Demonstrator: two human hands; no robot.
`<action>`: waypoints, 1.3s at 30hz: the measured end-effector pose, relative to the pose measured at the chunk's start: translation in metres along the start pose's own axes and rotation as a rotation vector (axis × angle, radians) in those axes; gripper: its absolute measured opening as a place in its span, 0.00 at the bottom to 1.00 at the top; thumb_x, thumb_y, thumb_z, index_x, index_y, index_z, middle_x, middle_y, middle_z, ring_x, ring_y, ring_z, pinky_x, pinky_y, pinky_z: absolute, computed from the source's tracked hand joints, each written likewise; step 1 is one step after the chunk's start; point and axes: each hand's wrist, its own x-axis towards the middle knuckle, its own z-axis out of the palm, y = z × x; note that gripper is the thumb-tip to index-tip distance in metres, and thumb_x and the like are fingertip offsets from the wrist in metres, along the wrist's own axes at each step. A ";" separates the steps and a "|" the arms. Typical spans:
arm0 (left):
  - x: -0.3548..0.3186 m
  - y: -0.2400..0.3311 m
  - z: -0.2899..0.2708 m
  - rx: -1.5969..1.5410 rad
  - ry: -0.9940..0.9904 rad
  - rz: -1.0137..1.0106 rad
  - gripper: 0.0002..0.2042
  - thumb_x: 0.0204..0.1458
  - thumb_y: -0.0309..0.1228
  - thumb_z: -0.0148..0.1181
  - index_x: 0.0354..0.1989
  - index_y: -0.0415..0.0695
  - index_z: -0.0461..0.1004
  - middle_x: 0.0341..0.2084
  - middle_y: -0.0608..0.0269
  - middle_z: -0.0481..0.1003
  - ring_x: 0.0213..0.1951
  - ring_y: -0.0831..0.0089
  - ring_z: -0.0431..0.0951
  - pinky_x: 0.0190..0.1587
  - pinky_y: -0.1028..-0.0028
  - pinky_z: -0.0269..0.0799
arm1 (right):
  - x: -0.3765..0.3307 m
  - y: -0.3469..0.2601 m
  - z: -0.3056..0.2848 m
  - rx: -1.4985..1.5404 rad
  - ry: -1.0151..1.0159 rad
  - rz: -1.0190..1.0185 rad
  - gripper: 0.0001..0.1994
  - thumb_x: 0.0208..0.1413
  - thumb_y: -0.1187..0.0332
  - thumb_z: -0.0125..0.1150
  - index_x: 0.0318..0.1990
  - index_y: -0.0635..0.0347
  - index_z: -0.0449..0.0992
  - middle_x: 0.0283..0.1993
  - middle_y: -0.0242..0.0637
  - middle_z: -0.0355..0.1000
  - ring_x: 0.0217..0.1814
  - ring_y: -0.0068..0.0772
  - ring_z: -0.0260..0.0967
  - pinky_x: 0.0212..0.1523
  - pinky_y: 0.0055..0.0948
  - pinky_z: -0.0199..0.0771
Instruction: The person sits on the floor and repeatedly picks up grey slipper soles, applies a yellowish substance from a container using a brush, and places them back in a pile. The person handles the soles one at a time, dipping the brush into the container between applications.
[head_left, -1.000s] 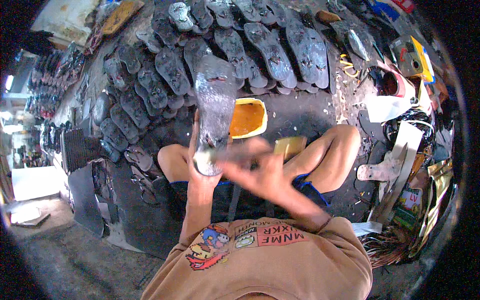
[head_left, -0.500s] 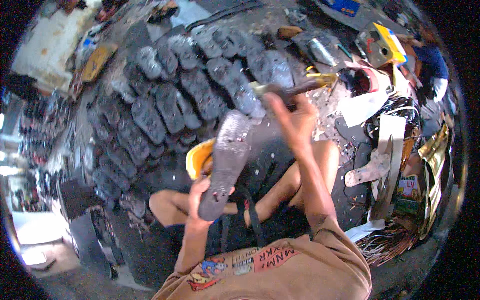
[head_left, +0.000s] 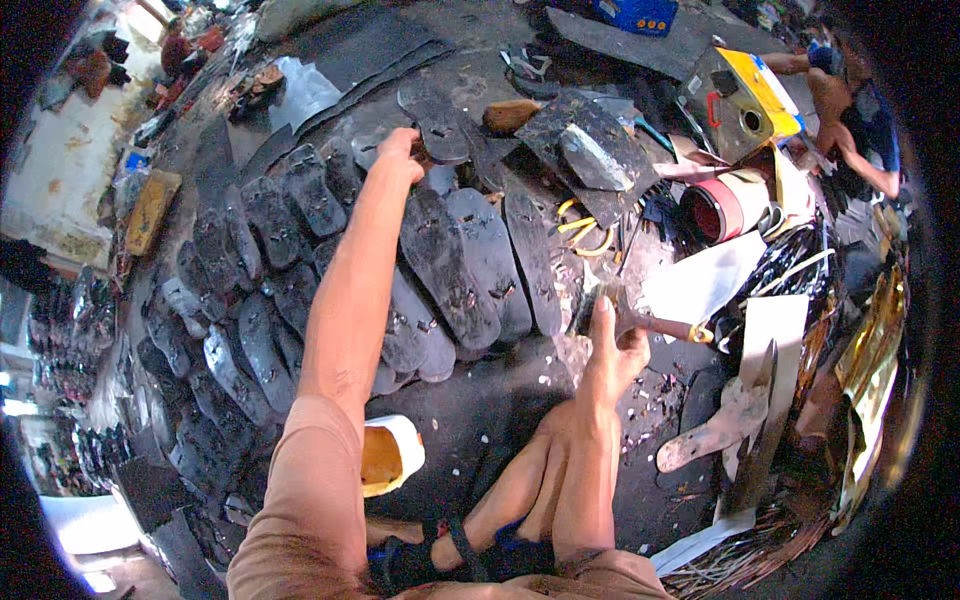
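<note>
My left hand is stretched far out over the rows of soles, its fingers closed at the edge of a dark shoe sole; part of the grip is hidden behind the hand. In my right hand is a paintbrush, its brown handle pointing right and its bristles by my thumb. Many black soles lie close together on the ground ahead and to the left, some overlapping. A white cut-open container with a yellow-orange inside stands under my left arm, near my crossed legs.
At the right are a yellow and grey metal can, a red-rimmed round tin, white sheet scraps and a gold sheet. A wooden-looking brown piece lies beyond the soles. Another person's arm shows at far right.
My left hand has moved from near my lap, where it held a glossy sole, out to the far soles. My right hand, with the brush, has come down and away from the soles.
</note>
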 end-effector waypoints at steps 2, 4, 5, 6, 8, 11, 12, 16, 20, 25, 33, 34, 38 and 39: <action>0.014 -0.028 0.023 0.051 0.041 -0.017 0.08 0.59 0.25 0.55 0.45 0.36 0.74 0.39 0.48 0.79 0.38 0.52 0.83 0.36 0.48 0.83 | 0.008 0.000 -0.005 0.051 -0.008 0.009 0.13 0.58 0.68 0.74 0.47 0.62 0.81 0.43 0.31 0.80 0.42 0.21 0.74 0.48 0.24 0.73; 0.016 -0.027 0.018 0.174 0.077 -0.026 0.08 0.59 0.24 0.56 0.44 0.34 0.74 0.37 0.48 0.78 0.36 0.53 0.82 0.35 0.50 0.84 | 0.007 -0.003 -0.001 0.085 -0.073 0.047 0.16 0.56 0.69 0.75 0.50 0.64 0.81 0.47 0.35 0.80 0.46 0.25 0.75 0.51 0.27 0.74; 0.009 -0.024 0.012 0.238 0.102 -0.034 0.08 0.58 0.23 0.56 0.44 0.33 0.74 0.36 0.47 0.78 0.36 0.54 0.82 0.34 0.52 0.84 | 0.010 0.003 -0.001 0.043 -0.042 0.037 0.15 0.56 0.69 0.76 0.49 0.64 0.81 0.45 0.35 0.81 0.44 0.25 0.75 0.50 0.27 0.74; 0.000 -0.012 -0.004 0.295 0.140 -0.035 0.08 0.58 0.23 0.57 0.44 0.33 0.74 0.36 0.47 0.78 0.35 0.54 0.82 0.34 0.53 0.84 | 0.009 0.006 -0.001 0.011 -0.063 0.030 0.15 0.56 0.68 0.76 0.48 0.64 0.81 0.45 0.35 0.81 0.44 0.25 0.75 0.49 0.27 0.75; -0.037 0.006 -0.033 0.529 0.062 0.185 0.10 0.59 0.25 0.59 0.46 0.33 0.77 0.45 0.42 0.81 0.44 0.55 0.82 0.51 0.60 0.81 | 0.006 -0.002 0.004 -0.095 -0.098 0.007 0.15 0.57 0.66 0.75 0.46 0.66 0.82 0.45 0.36 0.81 0.43 0.26 0.75 0.49 0.28 0.75; -0.199 0.048 -0.080 0.649 -0.389 0.540 0.19 0.63 0.35 0.63 0.58 0.37 0.77 0.50 0.49 0.81 0.49 0.65 0.83 0.52 0.70 0.80 | 0.017 0.012 -0.014 -0.098 -0.098 -0.059 0.15 0.60 0.63 0.72 0.47 0.67 0.81 0.46 0.37 0.80 0.44 0.27 0.74 0.47 0.29 0.75; -0.280 0.076 -0.108 0.701 -0.309 0.635 0.18 0.63 0.34 0.62 0.58 0.38 0.77 0.50 0.50 0.81 0.49 0.66 0.83 0.51 0.72 0.80 | 0.021 0.017 -0.016 -0.116 -0.095 -0.056 0.16 0.62 0.62 0.70 0.48 0.67 0.81 0.46 0.37 0.80 0.45 0.27 0.74 0.47 0.29 0.75; -0.521 0.150 -0.281 0.866 0.370 0.986 0.19 0.65 0.39 0.59 0.58 0.39 0.78 0.49 0.54 0.82 0.50 0.69 0.82 0.52 0.72 0.78 | 0.004 0.001 -0.010 -0.267 -0.199 0.083 0.27 0.65 0.52 0.63 0.59 0.68 0.76 0.54 0.46 0.78 0.50 0.37 0.76 0.51 0.36 0.78; -0.644 0.137 -0.482 1.086 1.214 0.877 0.17 0.63 0.34 0.63 0.57 0.40 0.78 0.48 0.58 0.83 0.49 0.71 0.81 0.53 0.73 0.75 | -0.051 -0.020 0.006 -0.356 -0.278 0.017 0.31 0.63 0.49 0.67 0.62 0.69 0.76 0.58 0.47 0.77 0.53 0.36 0.75 0.54 0.34 0.77; -0.639 -0.020 -0.603 1.019 1.415 0.597 0.32 0.53 0.44 0.73 0.62 0.40 0.71 0.55 0.49 0.76 0.56 0.59 0.77 0.61 0.60 0.71 | -0.142 -0.060 0.021 -0.493 -0.674 -0.259 0.25 0.62 0.57 0.69 0.58 0.68 0.77 0.54 0.46 0.80 0.57 0.38 0.75 0.56 0.37 0.77; -0.603 -0.112 -0.662 0.883 1.319 0.281 0.36 0.46 0.38 0.73 0.63 0.36 0.69 0.49 0.46 0.80 0.50 0.50 0.81 0.57 0.61 0.75 | -0.264 -0.034 0.042 -0.776 -1.332 -0.741 0.09 0.57 0.69 0.72 0.43 0.62 0.83 0.37 0.46 0.81 0.36 0.40 0.80 0.40 0.36 0.78; -0.628 -0.117 -0.680 0.399 1.156 0.345 0.30 0.49 0.33 0.71 0.60 0.33 0.72 0.45 0.54 0.81 0.44 0.57 0.82 0.51 0.64 0.77 | -0.267 -0.030 0.039 -0.751 -1.324 -0.765 0.10 0.56 0.68 0.73 0.42 0.61 0.84 0.37 0.47 0.81 0.36 0.46 0.79 0.39 0.38 0.78; -0.700 -0.113 -0.641 0.565 1.162 0.453 0.29 0.53 0.21 0.65 0.66 0.35 0.66 0.52 0.55 0.77 0.50 0.61 0.79 0.60 0.66 0.72 | -0.262 0.000 0.024 -0.791 -1.323 -1.018 0.10 0.57 0.67 0.73 0.43 0.59 0.84 0.36 0.42 0.81 0.35 0.39 0.78 0.40 0.33 0.77; -0.706 -0.122 -0.620 0.902 1.348 0.525 0.30 0.53 0.20 0.64 0.67 0.35 0.65 0.54 0.55 0.76 0.52 0.62 0.78 0.62 0.66 0.71 | -0.261 0.000 0.021 -0.796 -1.281 -0.869 0.09 0.57 0.66 0.72 0.42 0.59 0.84 0.36 0.42 0.81 0.38 0.38 0.78 0.42 0.34 0.77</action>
